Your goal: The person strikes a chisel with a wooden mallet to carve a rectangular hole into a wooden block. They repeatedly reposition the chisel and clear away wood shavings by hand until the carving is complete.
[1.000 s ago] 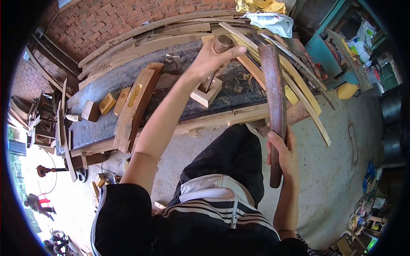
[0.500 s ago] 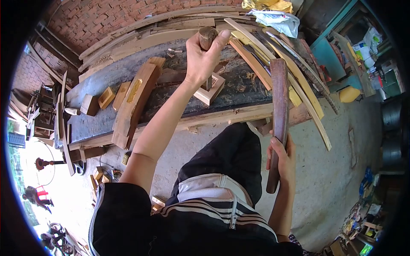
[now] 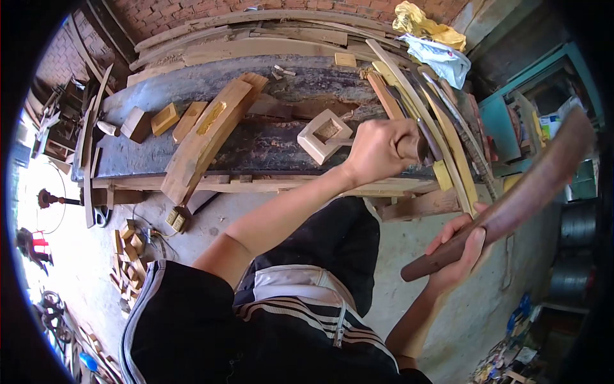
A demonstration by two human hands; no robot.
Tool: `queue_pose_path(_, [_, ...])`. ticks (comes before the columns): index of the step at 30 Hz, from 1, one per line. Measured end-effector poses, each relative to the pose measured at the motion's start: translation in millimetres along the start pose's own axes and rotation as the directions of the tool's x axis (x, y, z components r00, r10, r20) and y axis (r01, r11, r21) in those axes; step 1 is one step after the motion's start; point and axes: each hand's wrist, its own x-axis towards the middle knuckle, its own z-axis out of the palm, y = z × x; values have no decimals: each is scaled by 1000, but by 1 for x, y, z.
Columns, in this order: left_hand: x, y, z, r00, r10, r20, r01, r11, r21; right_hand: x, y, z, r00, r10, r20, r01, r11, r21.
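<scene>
My left hand [image 3: 380, 153] is closed around the wooden handle of a chisel [image 3: 410, 150]. The chisel lies nearly level, its blade reaching left to the edge of a small pale wood block [image 3: 311, 142] with a square recess. That block rests on the dark workbench [image 3: 256, 153], wood chips showing in its recess. Farther right, my right hand [image 3: 457, 253] grips a long dark wooden mallet [image 3: 511, 208] near its lower end. The mallet is tilted, its thick end up toward the right, off the bench.
A thick mortised beam [image 3: 208, 137] and small wood blocks [image 3: 165, 120] sit left on the bench. Long strips [image 3: 409, 89] lie at right, beside plastic bags [image 3: 438, 59]. Planks [image 3: 256, 48] line the brick wall. Offcuts [image 3: 131, 256] are piled on the floor.
My left hand has moved right and down, tipping the chisel from upright in the recess to nearly level. My right hand has swung the mallet from upright to slanting rightward.
</scene>
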Motion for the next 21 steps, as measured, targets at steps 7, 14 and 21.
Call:
queue_pose_path(7, [-12, -1, -1, 989, 11, 148, -33, 989, 147, -16, 7, 2, 887, 335, 317, -208, 904, -374])
queue_pose_path(14, [-13, 1, -5, 992, 24, 127, -34, 997, 71, -20, 12, 9, 962, 119, 247, -80, 984, -162])
queue_pose_path(21, [-9, 8, -20, 996, -11, 89, 14, 999, -29, -32, 25, -7, 885, 350, 307, -275, 925, -262])
